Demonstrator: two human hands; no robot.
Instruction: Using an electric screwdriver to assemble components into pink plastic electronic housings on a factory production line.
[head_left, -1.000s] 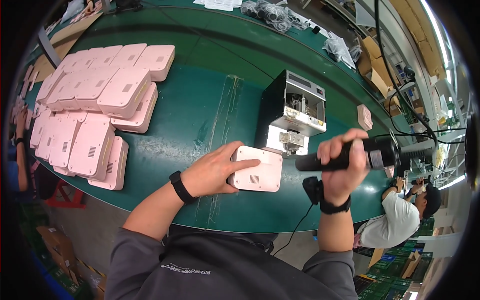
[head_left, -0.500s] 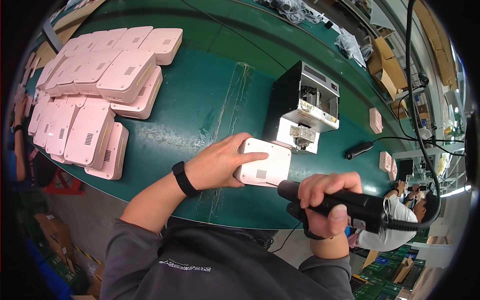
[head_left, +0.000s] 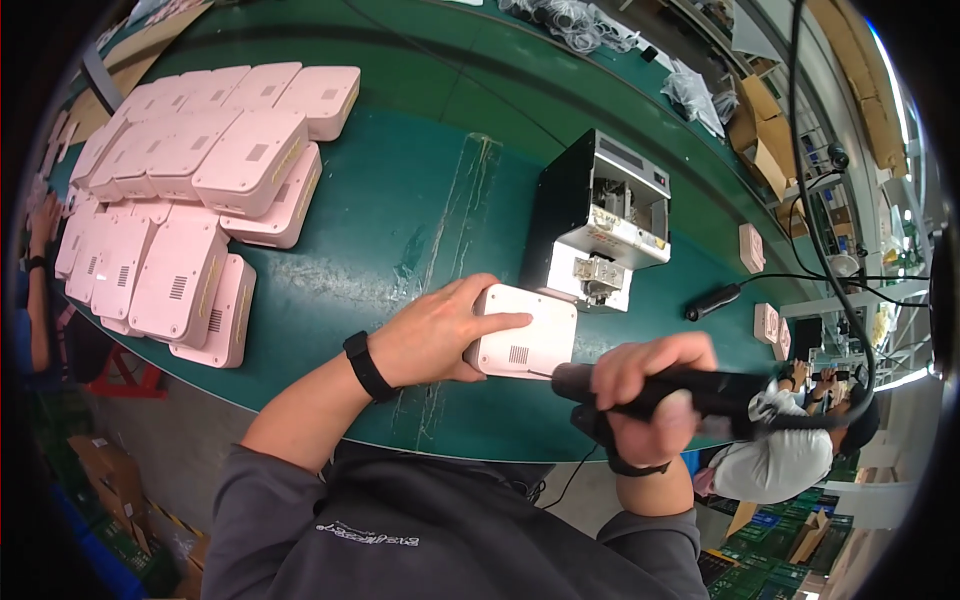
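Note:
A pale pink plastic casing (head_left: 545, 335) with a vent grille and corner screw holes lies on the green work table in front of me. My left hand (head_left: 432, 333) is closed around its left side, with the index finger stretched across the top. My right hand (head_left: 655, 415) wraps round a black corded electric screwdriver (head_left: 735, 400), held almost level. Its thin bit points left at the casing's near edge; whether the tip sits in a hole, I cannot tell.
Just beyond the casing stands a black and silver screw feeder (head_left: 557, 215). Stacked pink casings (head_left: 180, 265) fill the table's left. A second black screwdriver (head_left: 713, 302) and several small pink parts (head_left: 751, 248) lie right. A cable (head_left: 800, 130) hangs there. Co-workers are at both sides.
The whole view has shifted slightly. My left hand still grips the casing. The screwdriver in my right hand has tilted a little, its rear end now higher and blurred.

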